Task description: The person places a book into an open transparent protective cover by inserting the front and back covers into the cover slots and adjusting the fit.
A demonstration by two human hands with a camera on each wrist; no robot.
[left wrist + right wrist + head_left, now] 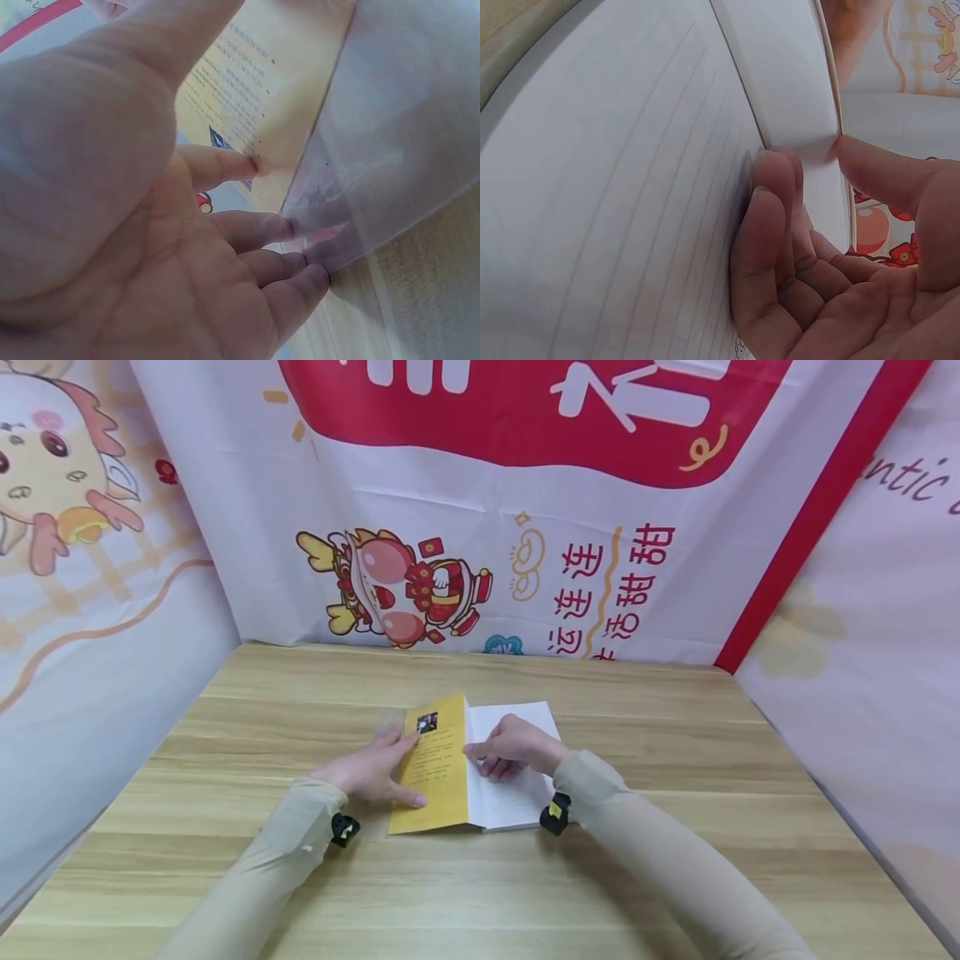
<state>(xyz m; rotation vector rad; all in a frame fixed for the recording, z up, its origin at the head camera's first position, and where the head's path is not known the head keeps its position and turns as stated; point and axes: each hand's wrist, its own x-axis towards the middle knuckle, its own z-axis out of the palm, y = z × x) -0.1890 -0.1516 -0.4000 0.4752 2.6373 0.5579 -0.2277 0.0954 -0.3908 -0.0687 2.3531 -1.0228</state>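
A book lies on the table with its yellow cover flap [444,781] turned to the left and a white page [517,806] facing up on the right. My left hand [375,768] rests on the yellow flap, thumb and fingers spread apart. In the left wrist view, its fingertips touch the flap's outer edge and a clear plastic sheet [420,97] beyond it. My right hand [521,745] is over the page with curled fingers. The right wrist view puts its thumb at the cover's raised edge, its fingertips by the gutter of the lined page [637,165].
The wood-grain table [420,902] extends around the book on every side. Behind it hangs a printed cloth [510,502] with cartoon figures and red lettering. Similar printed cloths border the left and right. A black wrist camera [555,814] sits close beside the page's lower right corner.
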